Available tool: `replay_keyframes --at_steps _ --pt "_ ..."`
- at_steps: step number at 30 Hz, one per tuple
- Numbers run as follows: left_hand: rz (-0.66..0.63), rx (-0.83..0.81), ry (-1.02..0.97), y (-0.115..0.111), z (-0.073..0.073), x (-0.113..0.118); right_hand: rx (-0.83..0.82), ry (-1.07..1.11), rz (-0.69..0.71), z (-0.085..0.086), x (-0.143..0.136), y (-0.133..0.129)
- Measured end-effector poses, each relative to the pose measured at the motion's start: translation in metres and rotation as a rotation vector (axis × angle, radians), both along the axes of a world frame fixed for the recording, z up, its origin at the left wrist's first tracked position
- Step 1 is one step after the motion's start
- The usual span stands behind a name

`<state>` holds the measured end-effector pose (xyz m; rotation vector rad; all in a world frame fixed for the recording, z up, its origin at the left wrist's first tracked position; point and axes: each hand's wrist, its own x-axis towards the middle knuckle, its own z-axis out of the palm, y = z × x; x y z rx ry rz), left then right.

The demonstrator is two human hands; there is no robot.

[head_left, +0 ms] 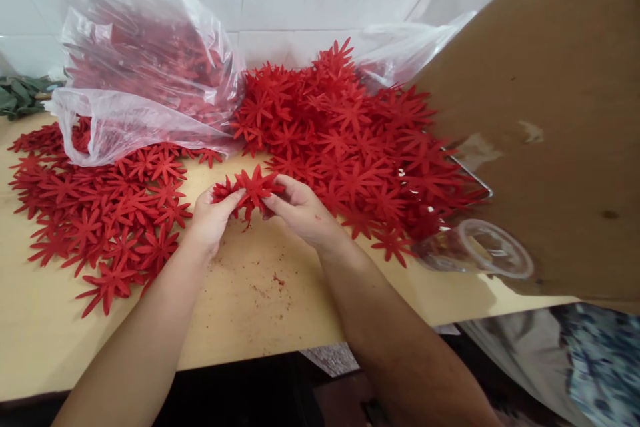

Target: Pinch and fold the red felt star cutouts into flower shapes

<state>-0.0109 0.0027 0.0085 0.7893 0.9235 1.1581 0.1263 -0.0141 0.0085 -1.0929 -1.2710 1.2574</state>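
Both my hands meet above the middle of the table, holding red star-shaped flower petal pieces [255,187]. My left hand [213,217] is closed round a small stack of them, thumb pressed on top. From the other side, my right hand [300,209] pinches the edge of the foremost piece between thumb and fingers. Some fingertips are hidden behind the petals. A loose spread of the same red pieces [120,213] lies left of my hands, and a taller heap [345,140] rises behind and to the right.
A clear plastic bag [150,73] of red pieces stands at the back left; another bag [415,47] is behind the heap. A large cardboard sheet [560,127] leans at the right, beside a clear plastic cup [495,250] on its side. Red crumbs dot the table [240,327].
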Motion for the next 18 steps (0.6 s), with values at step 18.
replay_keyframes --at_steps 18 --pt "0.049 -0.041 -0.041 -0.0021 0.0068 0.0008 0.010 0.138 -0.351 0.0009 0.0062 0.0049"
